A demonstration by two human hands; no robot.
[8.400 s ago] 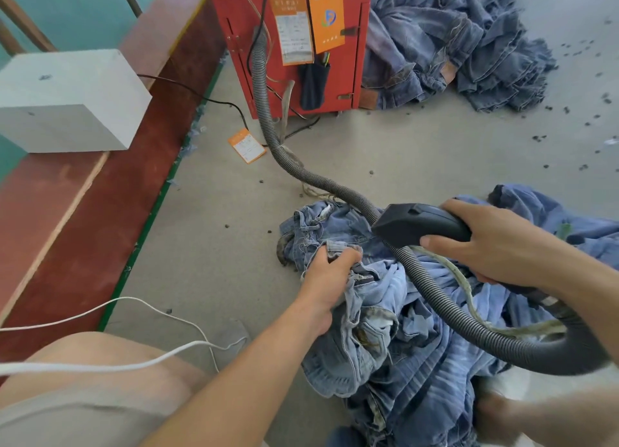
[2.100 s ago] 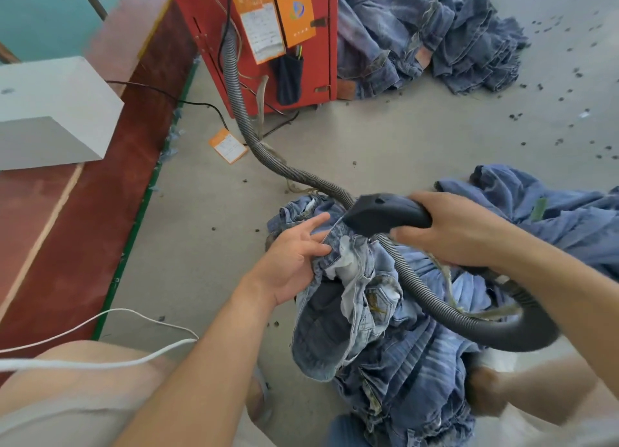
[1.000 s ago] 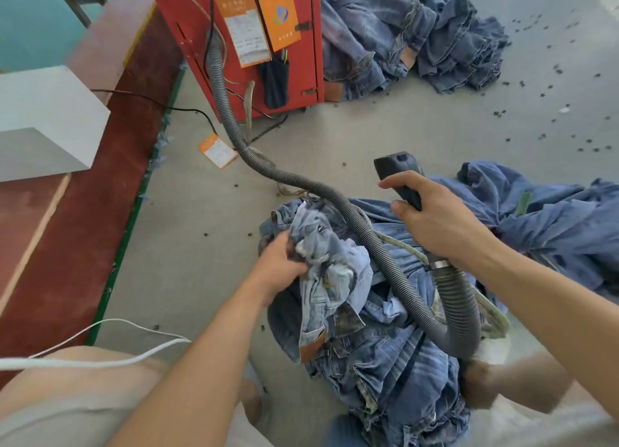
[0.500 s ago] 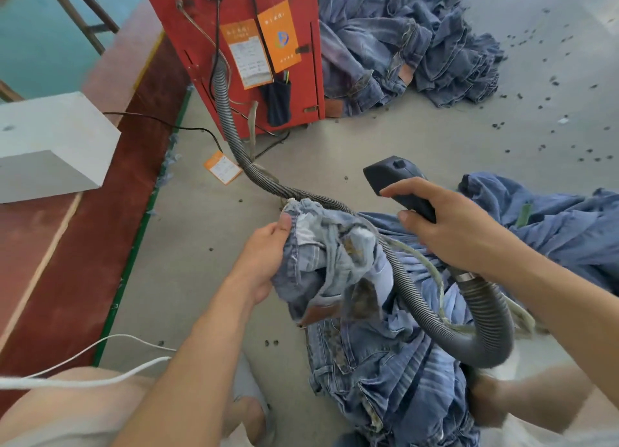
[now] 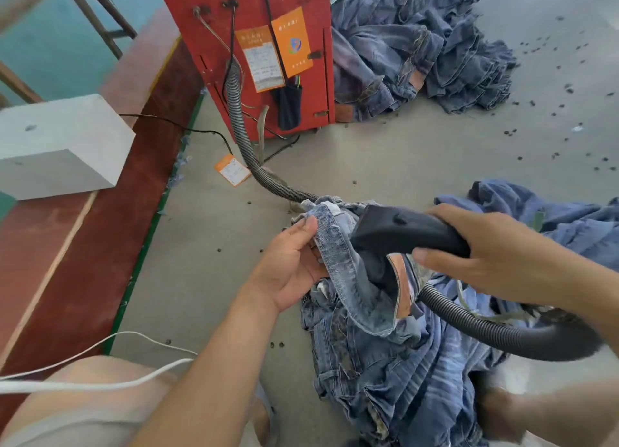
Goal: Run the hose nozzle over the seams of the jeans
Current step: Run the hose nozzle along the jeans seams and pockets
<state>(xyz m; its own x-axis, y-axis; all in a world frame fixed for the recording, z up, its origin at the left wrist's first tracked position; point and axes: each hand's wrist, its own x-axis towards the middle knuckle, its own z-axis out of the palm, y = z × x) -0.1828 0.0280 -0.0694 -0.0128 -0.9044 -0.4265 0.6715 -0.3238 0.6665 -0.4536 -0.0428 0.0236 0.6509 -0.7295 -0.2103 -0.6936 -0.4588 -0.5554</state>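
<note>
Light blue jeans lie bunched on the grey floor in front of me. My left hand grips their waistband and holds it open and raised. My right hand is closed around the black hose nozzle, whose mouth presses against the inside of the waistband. A grey ribbed hose loops from the nozzle under my right arm and runs back to the red machine.
A heap of dark jeans lies behind the red machine. More blue denim sits at the right. A white block rests on a red-brown platform at the left. A white cable crosses my knee.
My right hand has swung the nozzle down from the air onto the waistband. My left hand has turned the jeans so the waistband opening faces up.
</note>
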